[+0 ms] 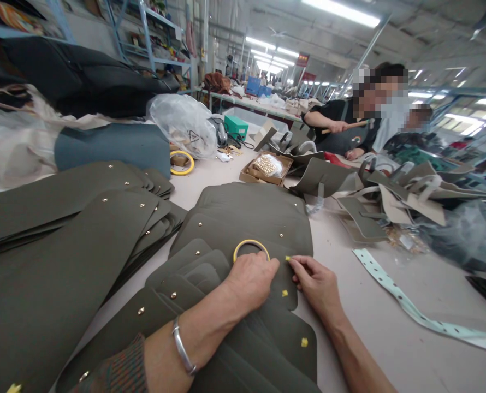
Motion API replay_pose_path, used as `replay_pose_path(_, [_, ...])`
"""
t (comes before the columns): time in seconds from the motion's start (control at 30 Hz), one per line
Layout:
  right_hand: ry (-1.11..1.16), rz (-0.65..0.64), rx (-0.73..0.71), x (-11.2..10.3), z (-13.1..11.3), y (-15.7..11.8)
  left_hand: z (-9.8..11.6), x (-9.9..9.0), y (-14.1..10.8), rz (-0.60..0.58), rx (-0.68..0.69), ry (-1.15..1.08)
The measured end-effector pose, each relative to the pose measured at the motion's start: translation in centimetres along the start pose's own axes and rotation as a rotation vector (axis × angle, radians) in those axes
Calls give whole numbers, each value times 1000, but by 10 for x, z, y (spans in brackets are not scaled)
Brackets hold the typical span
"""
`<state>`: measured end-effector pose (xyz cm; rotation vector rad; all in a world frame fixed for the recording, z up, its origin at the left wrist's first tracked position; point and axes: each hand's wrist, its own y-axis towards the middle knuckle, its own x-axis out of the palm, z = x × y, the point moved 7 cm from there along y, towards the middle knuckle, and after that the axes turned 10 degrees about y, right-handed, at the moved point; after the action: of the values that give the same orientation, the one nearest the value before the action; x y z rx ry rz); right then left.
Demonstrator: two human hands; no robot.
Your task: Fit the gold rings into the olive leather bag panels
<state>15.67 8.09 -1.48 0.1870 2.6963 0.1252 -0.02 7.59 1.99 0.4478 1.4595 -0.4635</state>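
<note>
Head view, looking down past the person's forearms: the left hand (253, 278), a silver bangle (183, 346) at its wrist, has its fingers curled around the near edge of a yellow tape roll (251, 242). The roll is over the middle of a spread of dark olive panels (251, 210); its ring looks widest from side to side, with the far rim arching away from the person. How steeply it tilts, I can't make out.

The right hand (319, 281) reaches in from the other side, thumb and forefinger pinched narrow on a yellow tape piece (288, 258), its tip pointing left toward the roll. The piece is too small for me to read its long axis.

Two yellow tabs (284, 293) sit nearer the person along the panels' right side. Those nearer panels slant lengthwise from lower left toward upper right, dotted with metal studs (173, 295). Another stack of panels (91, 234) at the left leans the same way. On the bench (369, 311), a pale green strip (407, 308) runs down toward the right. Farther off, a co-worker (345, 136) grips a wooden stick (344, 127), lying nearly level.
</note>
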Motion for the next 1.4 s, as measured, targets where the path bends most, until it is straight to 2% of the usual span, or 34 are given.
replay_pose_path(0.1, [-193, 17, -223, 7, -17, 2, 0, -2, 0, -23, 68, -24])
replay_pose_path(0.2, [-279, 0, -306, 13, -27, 5, -3, -6, -1, -55, 105, -52])
replay_pose_path(0.3, [-259, -65, -243, 12, -30, 6, -11, -12, -2, -40, 82, -115])
replay_pose_path(0.37, [-244, -194, -155, 14, -29, 2, -20, -15, -2, 28, 46, -178])
replay_pose_path(0.47, [-213, -455, 1, 21, -21, -9, -28, -16, -1, 140, 52, -265])
replay_pose_path(0.5, [-188, -481, 20, 21, -20, -11, -28, -16, -1, 169, 74, -292])
replay_pose_path(0.53, [-155, -453, 17, 18, -21, -11, -27, -16, -1, 194, 103, -318])
replay_pose_path(0.67, [75, -175, -56, 4, -28, -4, -17, -19, -4, 267, 205, -374])
replay_pose_path(0.77, [190, -204, -156, 11, -38, -5, -13, -19, -7, 275, 207, -321])
replay_pose_path(0.87, [150, -250, -302, 18, -53, -11, -13, -16, -7, 268, 179, -270])
replay_pose_path(1.13, [-21, -144, -526, 16, -68, -20, -5, -15, -8, 229, 198, -211])
replay_pose_path(1.4, [-162, -54, -574, 19, -66, -23, -10, -15, -5, 205, 134, -186])
